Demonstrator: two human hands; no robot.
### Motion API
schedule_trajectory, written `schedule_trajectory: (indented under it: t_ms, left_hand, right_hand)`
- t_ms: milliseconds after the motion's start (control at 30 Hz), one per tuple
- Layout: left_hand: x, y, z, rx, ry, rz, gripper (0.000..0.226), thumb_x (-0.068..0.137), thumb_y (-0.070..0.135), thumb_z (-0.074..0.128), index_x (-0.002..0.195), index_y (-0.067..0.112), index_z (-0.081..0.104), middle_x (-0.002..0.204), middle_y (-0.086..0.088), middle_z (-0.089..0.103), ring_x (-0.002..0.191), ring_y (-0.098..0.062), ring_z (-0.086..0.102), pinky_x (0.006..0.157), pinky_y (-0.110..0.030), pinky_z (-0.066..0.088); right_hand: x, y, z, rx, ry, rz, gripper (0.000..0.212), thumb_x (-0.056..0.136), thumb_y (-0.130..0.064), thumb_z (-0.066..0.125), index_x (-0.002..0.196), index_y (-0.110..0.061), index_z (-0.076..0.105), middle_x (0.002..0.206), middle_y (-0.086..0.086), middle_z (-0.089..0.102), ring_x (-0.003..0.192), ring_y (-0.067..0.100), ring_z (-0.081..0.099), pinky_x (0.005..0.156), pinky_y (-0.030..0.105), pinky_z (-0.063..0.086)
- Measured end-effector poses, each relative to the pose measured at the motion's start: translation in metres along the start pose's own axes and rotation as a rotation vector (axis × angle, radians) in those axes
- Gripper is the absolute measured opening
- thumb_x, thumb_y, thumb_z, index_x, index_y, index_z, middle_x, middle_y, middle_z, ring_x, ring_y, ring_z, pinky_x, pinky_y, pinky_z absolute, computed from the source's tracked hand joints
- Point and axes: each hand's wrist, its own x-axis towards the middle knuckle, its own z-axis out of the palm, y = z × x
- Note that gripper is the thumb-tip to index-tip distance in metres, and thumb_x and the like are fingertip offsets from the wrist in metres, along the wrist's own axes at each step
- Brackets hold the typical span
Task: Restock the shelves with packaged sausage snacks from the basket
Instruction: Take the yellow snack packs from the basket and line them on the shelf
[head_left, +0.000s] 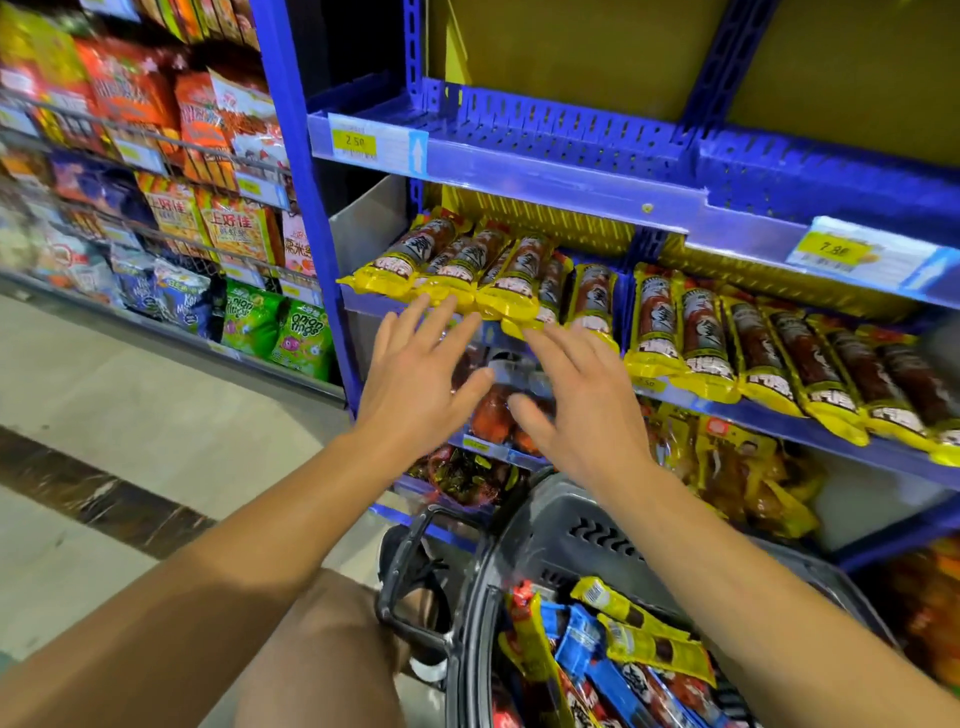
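Observation:
Yellow-wrapped sausage snack packs (467, 265) lie stacked on the left end of the blue middle shelf (810, 423). A longer row of the same packs (769, 358) runs along it to the right. My left hand (415, 379) and my right hand (582, 400) hover just below and in front of the left stack, fingers spread, holding nothing. Their fingertips almost reach the pack ends. The grey basket (545, 525) sits below my right arm, with yellow, blue and red sausage packs (623, 639) inside.
The blue upper shelf (571, 140) holds no goods and carries price tags. Lower shelves hold red and yellow packaged foods (737, 473). A rack of chip bags (171, 171) stands to the left across a tiled floor. My knee and shoe are beside the basket handle (410, 577).

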Motion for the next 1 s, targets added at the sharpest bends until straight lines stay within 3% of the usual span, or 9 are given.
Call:
schedule_trajectory:
  t_ms: [200,367,433,533,633,733,833,1000]
  left_hand:
    - [-0.065,0.075,0.036,-0.119,-0.118,0.112,0.066,0.088,0.056,0.04,0.142,0.02,0.049,0.15,-0.008,0.043,0.143,-0.031,0.03,0.115,-0.055,0.022]
    - [-0.119,0.121,0.088,-0.202,-0.365,0.096,0.069,0.09,0.061,0.036,0.15,0.027,0.033,0.16,0.003,0.023,0.149,-0.02,0.012,0.121,-0.042,0.006]
    - [-0.14,0.133,0.114,-0.209,-0.412,0.059,0.072,0.086,0.061,0.038,0.147,0.022,0.041,0.156,-0.003,0.032,0.146,-0.024,0.023,0.119,-0.04,0.011]
    - [-0.17,0.147,0.154,-0.151,-0.453,-0.006,0.073,0.079,0.059,0.044,0.133,0.012,0.057,0.139,-0.015,0.054,0.131,-0.035,0.048,0.112,-0.047,0.035]
    - [-0.195,0.159,0.191,-0.155,-0.549,-0.196,0.068,0.077,0.058,0.047,0.117,0.005,0.062,0.117,-0.019,0.064,0.113,-0.038,0.059,0.097,-0.044,0.047]
    - [-0.211,0.173,0.214,-0.244,-0.661,-0.494,0.07,0.08,0.053,0.062,0.126,0.002,0.054,0.122,-0.021,0.06,0.117,-0.039,0.055,0.095,-0.043,0.047]
    - [-0.216,0.18,0.237,-0.315,-0.705,-0.763,0.073,0.082,0.042,0.07,0.138,0.006,0.042,0.128,-0.022,0.056,0.119,-0.038,0.053,0.095,-0.039,0.043]
    - [-0.217,0.174,0.274,-0.371,-0.67,-0.921,0.071,0.083,0.023,0.072,0.144,0.009,0.038,0.133,-0.013,0.056,0.122,-0.032,0.053,0.096,-0.032,0.041]
  right_hand:
    - [-0.135,0.032,0.002,-0.025,-0.22,0.092,0.069,0.088,-0.055,0.048,0.147,-0.019,0.045,0.149,0.004,0.048,0.143,0.031,0.037,0.117,0.051,0.03]
    - [-0.231,0.084,0.01,-0.091,-0.42,0.21,0.074,0.086,-0.058,0.039,0.143,-0.014,0.052,0.141,0.008,0.057,0.135,0.034,0.049,0.11,0.053,0.041]
    - [-0.264,0.104,0.015,-0.093,-0.473,0.254,0.074,0.082,-0.057,0.041,0.138,-0.011,0.056,0.135,0.011,0.061,0.128,0.036,0.055,0.107,0.053,0.044]
    - [-0.304,0.129,0.023,-0.076,-0.541,0.332,0.075,0.078,-0.056,0.041,0.134,-0.008,0.059,0.13,0.014,0.063,0.122,0.039,0.058,0.106,0.052,0.045]
    - [-0.327,0.147,0.032,-0.063,-0.589,0.397,0.077,0.078,-0.054,0.048,0.136,-0.004,0.057,0.133,0.018,0.061,0.124,0.04,0.056,0.11,0.05,0.042]
    - [-0.339,0.16,0.048,-0.039,-0.612,0.433,0.078,0.079,-0.048,0.064,0.141,-0.002,0.051,0.138,0.021,0.057,0.129,0.041,0.051,0.113,0.05,0.037]
    - [-0.342,0.168,0.065,0.005,-0.668,0.439,0.081,0.082,-0.052,0.056,0.147,-0.007,0.042,0.144,0.016,0.051,0.135,0.038,0.043,0.116,0.048,0.032]
    - [-0.342,0.179,0.094,0.039,-0.734,0.446,0.083,0.082,-0.056,0.049,0.15,-0.009,0.038,0.149,0.015,0.045,0.138,0.036,0.038,0.118,0.047,0.028]
